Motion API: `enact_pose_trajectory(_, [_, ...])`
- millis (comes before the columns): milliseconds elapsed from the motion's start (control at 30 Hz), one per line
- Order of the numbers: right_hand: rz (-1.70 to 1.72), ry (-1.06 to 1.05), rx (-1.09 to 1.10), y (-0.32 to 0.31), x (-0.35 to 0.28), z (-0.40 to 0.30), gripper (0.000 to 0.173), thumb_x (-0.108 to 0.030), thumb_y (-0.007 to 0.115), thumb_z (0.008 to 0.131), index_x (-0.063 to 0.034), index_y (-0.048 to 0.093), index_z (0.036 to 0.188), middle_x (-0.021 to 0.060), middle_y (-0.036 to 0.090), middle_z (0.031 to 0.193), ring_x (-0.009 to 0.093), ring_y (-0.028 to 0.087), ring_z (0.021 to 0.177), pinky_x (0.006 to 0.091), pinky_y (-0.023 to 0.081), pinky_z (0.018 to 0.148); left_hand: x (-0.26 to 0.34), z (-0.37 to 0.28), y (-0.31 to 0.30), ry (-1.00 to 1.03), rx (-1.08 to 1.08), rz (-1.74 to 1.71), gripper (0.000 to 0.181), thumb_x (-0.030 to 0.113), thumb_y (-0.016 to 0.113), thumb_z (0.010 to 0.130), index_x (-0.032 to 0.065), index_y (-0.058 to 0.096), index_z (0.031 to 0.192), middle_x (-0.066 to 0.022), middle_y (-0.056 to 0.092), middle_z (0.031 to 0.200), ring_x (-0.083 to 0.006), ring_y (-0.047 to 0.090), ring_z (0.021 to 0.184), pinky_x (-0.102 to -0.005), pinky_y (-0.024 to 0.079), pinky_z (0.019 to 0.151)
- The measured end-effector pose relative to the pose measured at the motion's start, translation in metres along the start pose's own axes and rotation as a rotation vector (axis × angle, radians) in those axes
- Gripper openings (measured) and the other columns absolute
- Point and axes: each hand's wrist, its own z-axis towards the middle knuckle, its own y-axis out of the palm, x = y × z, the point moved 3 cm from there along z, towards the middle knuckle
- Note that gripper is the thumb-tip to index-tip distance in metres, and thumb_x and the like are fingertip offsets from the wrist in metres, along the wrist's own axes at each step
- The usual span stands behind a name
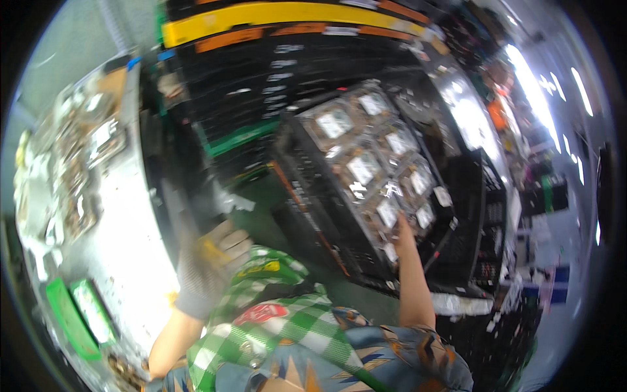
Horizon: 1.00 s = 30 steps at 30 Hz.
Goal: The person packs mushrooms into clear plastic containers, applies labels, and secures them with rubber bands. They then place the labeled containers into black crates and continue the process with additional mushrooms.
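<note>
My left hand (213, 257), in a grey knit glove, is beside the green checked apron (313, 318) at the metal table's edge; its fingers are curled and blurred, and whether they hold anything is unclear. My bare right hand (402, 232) reaches over a black plastic crate (318, 196) and touches the near end of the clear packs inside. Those clear plastic packs (362, 166) lie in rows, hold brownish contents and bear white labels. What the right fingers grip is hidden by blur.
A bright metal table (127, 220) on the left bears more clear packs (105, 139) and a green container (73, 318). Stacked black crates (235, 73) stand ahead, a yellow crate rim (294, 14) on top. More black crates (490, 220) stand to the right of the filled crate.
</note>
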Motion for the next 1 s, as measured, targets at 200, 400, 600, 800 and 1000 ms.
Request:
enact_pose_trajectory(200, [-0.583,-0.874,0.016,0.172,-0.131,-0.128,0.034,0.001,0.061,0.079,0.0006,0.052,0.111,0.0132,0.055,0.098,0.022,0.055,0.093,0.0331,0.044,0.081,0.018,-0.003,-0.011,0.049,-0.145,-0.176,0.088,0.069,0.034,0.085,-0.0052,0.036,0.134,-0.0191,0.036,0.140,-0.0376,0.042,0.123,-0.0451,0.038,0.101])
enact_pose_trajectory(400, [-0.470,-1.048,-1.219,0.413,-0.134,-0.275,0.021,-0.002,0.072,0.070,-0.0002,0.062,0.088,0.0092,0.056,0.086,0.022,0.058,0.070,0.0298,0.047,0.061,0.049,-0.018,-0.030,0.199,-0.140,-0.303,0.091,0.068,0.035,0.085,-0.0086,0.030,0.135,-0.0189,0.039,0.137,-0.0275,0.043,0.124,-0.0380,0.039,0.101])
enact_pose_trajectory(600, [-0.411,-0.934,-1.442,0.487,-0.121,-0.285,0.014,0.002,0.068,0.071,0.0020,0.058,0.081,0.0108,0.054,0.080,0.024,0.059,0.063,0.0324,0.046,0.055,0.087,-0.038,-0.057,0.398,-0.040,-0.430,0.086,0.064,0.043,0.085,-0.0070,0.034,0.134,-0.0187,0.042,0.133,-0.0264,0.046,0.120,-0.0355,0.040,0.100])
enact_pose_trajectory(800, [-0.430,-1.077,-1.643,0.564,-0.114,-0.316,0.011,0.001,0.067,0.073,0.0022,0.059,0.081,0.0120,0.055,0.079,0.025,0.057,0.063,0.0303,0.046,0.056,0.135,-0.043,-0.083,0.545,0.110,-0.357,0.091,0.070,0.042,0.081,-0.0059,0.038,0.132,-0.0182,0.050,0.125,-0.0252,0.049,0.115,-0.0361,0.038,0.102])
enact_pose_trajectory(1000, [-0.372,-1.100,-1.716,0.644,-0.118,-0.330,0.009,0.004,0.064,0.074,0.0016,0.056,0.077,0.0130,0.055,0.079,0.029,0.057,0.068,0.0323,0.046,0.059,0.193,-0.048,-0.100,0.713,0.245,-0.445,0.091,0.069,0.046,0.080,-0.0047,0.037,0.132,-0.0206,0.044,0.132,-0.0288,0.047,0.118,-0.0427,0.034,0.104])
